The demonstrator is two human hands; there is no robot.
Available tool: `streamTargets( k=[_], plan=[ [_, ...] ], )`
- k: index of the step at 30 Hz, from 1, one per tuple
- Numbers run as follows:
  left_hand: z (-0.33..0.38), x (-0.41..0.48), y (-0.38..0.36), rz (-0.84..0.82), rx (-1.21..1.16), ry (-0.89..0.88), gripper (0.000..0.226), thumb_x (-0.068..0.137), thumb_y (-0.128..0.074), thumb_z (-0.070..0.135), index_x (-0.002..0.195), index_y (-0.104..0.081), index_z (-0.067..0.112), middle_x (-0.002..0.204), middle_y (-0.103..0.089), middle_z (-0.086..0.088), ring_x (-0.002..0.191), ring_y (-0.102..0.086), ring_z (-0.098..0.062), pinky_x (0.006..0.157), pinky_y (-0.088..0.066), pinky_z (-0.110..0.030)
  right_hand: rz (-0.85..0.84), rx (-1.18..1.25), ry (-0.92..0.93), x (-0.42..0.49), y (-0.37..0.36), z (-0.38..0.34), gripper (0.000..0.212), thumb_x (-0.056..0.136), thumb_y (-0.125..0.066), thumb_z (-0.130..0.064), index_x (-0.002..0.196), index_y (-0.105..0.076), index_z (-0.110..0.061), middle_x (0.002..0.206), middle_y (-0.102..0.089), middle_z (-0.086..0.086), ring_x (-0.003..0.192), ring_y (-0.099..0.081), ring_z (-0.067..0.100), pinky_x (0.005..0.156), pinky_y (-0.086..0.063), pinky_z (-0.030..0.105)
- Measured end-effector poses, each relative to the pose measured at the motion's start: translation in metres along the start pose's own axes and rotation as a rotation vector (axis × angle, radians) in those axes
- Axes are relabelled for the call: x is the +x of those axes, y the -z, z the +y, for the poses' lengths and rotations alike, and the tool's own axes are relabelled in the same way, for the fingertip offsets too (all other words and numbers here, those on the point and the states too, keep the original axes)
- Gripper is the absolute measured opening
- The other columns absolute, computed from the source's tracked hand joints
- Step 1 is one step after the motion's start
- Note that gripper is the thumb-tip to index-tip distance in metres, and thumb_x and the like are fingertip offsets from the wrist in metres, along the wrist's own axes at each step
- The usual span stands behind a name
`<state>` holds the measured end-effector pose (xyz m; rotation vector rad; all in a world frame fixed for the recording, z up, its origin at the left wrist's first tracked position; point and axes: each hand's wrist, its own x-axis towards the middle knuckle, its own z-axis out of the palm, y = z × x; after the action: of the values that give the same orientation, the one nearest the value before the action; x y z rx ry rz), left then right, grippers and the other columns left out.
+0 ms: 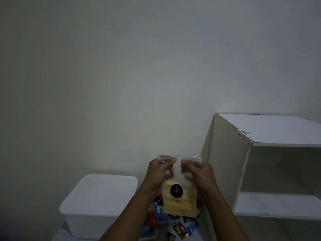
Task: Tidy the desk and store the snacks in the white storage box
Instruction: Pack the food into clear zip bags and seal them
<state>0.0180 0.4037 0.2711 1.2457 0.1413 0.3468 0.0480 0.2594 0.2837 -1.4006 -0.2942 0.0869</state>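
Observation:
I hold a clear plastic snack bag upright in front of me, above the desk. It is filled with pale yellow sticks and carries a round black label. My left hand pinches the bag's top edge at its left corner. My right hand pinches the same edge at its right corner. The white storage box stands on the desk to the lower left, with its lid on. Several small wrapped snacks in blue, orange and dark wrappers lie on the desk under the bag.
A white open shelf unit stands to the right, its side panel close to my right hand. A plain white wall fills the view behind. The room is dim.

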Motion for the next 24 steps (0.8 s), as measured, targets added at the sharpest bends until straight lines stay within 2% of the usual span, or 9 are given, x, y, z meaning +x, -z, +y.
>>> streamTargets(
  k=[5,9,13,17,21,24],
  plan=[
    [-0.002,-0.006,-0.005,-0.022,0.028,-0.016,0.012,0.087,-0.071,0.015,0.097,-0.071,0.009,0.074,-0.066,-0.004,0.067,-0.06,-0.014,0.061,-0.052,-0.028,0.063,-0.016,0.031,-0.002,-0.008,0.005,0.008,0.087,-0.072,-0.019,0.087,-0.076,-0.012,0.079,-0.075,0.008,0.08,-0.07,0.021,0.078,-0.055,0.039],
    [0.0,-0.006,-0.014,0.068,0.076,-0.09,0.003,0.088,-0.071,0.013,0.088,-0.073,0.011,0.068,-0.066,-0.003,0.066,-0.059,-0.018,0.064,-0.05,-0.032,0.146,0.022,0.06,-0.001,-0.012,0.006,0.01,0.088,-0.071,-0.018,0.084,-0.076,-0.01,0.075,-0.074,0.008,0.072,-0.067,0.015,0.07,-0.051,0.029],
    [0.002,-0.008,-0.023,0.132,0.026,-0.133,0.002,0.087,-0.072,0.013,0.086,-0.073,0.012,0.066,-0.067,0.002,0.061,-0.058,-0.013,0.061,-0.05,-0.03,0.23,0.066,0.105,0.005,-0.017,0.001,0.013,0.088,-0.07,-0.013,0.08,-0.075,-0.005,0.069,-0.071,0.006,0.066,-0.064,0.011,0.066,-0.049,0.025],
    [0.005,-0.007,-0.026,0.16,0.006,-0.133,0.006,0.087,-0.072,0.014,0.09,-0.072,0.008,0.065,-0.065,0.003,0.058,-0.057,-0.011,0.059,-0.049,-0.028,0.292,0.119,0.127,0.007,-0.019,-0.001,0.02,0.09,-0.068,-0.011,0.072,-0.074,-0.006,0.064,-0.07,0.002,0.059,-0.061,0.007,0.062,-0.049,0.026],
    [0.006,-0.006,-0.026,0.186,-0.007,-0.114,0.008,0.087,-0.072,0.014,0.093,-0.073,0.008,0.064,-0.064,0.003,0.059,-0.057,-0.011,0.058,-0.05,-0.028,0.332,0.13,0.123,0.009,-0.021,0.002,0.027,0.095,-0.061,-0.015,0.073,-0.075,-0.006,0.066,-0.071,0.004,0.064,-0.064,0.013,0.065,-0.052,0.033],
    [0.005,-0.005,-0.025,0.185,-0.018,-0.101,0.007,0.088,-0.072,0.015,0.092,-0.073,0.01,0.066,-0.063,0.002,0.06,-0.057,-0.011,0.058,-0.05,-0.027,0.374,0.127,0.122,0.011,-0.023,0.004,0.031,0.097,-0.057,-0.015,0.075,-0.075,-0.005,0.069,-0.072,0.007,0.066,-0.064,0.018,0.065,-0.051,0.033]
  ],
)
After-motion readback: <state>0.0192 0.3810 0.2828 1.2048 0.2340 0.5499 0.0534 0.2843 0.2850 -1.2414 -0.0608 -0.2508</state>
